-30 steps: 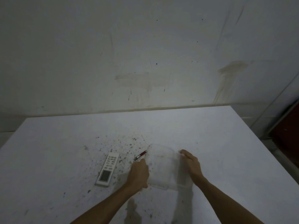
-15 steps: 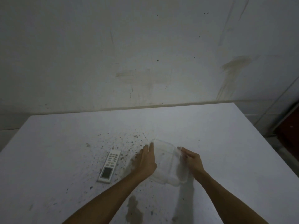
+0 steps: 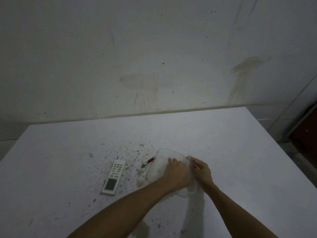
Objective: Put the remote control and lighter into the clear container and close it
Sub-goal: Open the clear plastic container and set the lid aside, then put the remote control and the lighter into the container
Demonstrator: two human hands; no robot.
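Sliding onto the container (image 3: 164, 157), left hand (image 3: 176, 174) uncovered lighter (image 3: 148, 162).

Bare, dim utility rm — stained wall (image 3: 154, 57), speckled white table (image 3: 240, 160).

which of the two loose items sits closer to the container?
The slim red lighter with a key ring, beside the clear plastic container. The white rectangular remote control lies farther left.
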